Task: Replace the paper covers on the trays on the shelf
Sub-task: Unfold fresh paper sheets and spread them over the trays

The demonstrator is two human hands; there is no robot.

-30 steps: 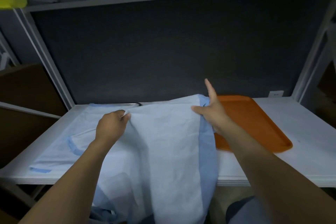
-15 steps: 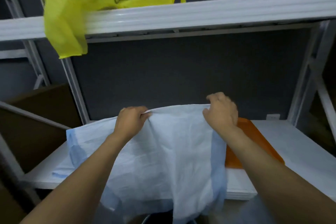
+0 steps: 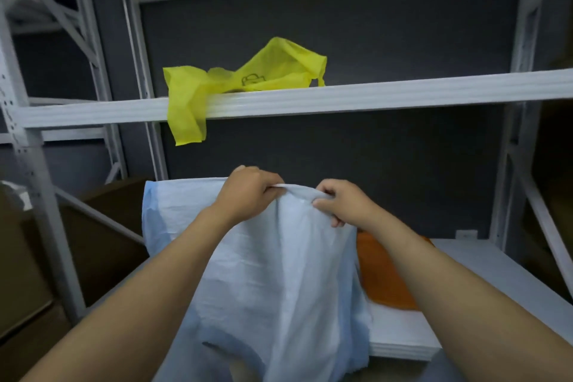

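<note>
Since half a second ago the two hands have closed in on each other and risen, so the top edge of the pale blue crinkled paper cover sheet point(image 3: 279, 273) is now gathered into a short bunched ridge between them. The view has also tipped up, bringing more of the upper shelf into frame. The left hand point(image 3: 248, 192) is fisted on that edge with the fingers curled over. The right hand point(image 3: 344, 205) pinches the same edge just beside it, thumb under and fingers folded. Holding it high and narrow looks like lifting the used sheet clear off the lower white shelf board point(image 3: 480, 273), probably to pull it away or fold it. The sheet hangs down in front of the person, and its far left part, with a darker blue border, looks still draped over the shelf. A flat orange plastic tray point(image 3: 384, 276) lies on the same board to the right, bare where visible, its left side hidden behind the sheet and the right forearm. A crumpled yellow plastic bag point(image 3: 245, 80) sits on the upper white shelf beam point(image 3: 403, 93), one corner drooping over the front. Whether another tray sits under the sheet cannot be told. The sheet's bottom is cut off by the frame. Brown cardboard boxes point(image 3: 28, 257) at left are dark and blurred. The small white plate on the back wall point(image 3: 466, 234) is too small to identify.
</note>
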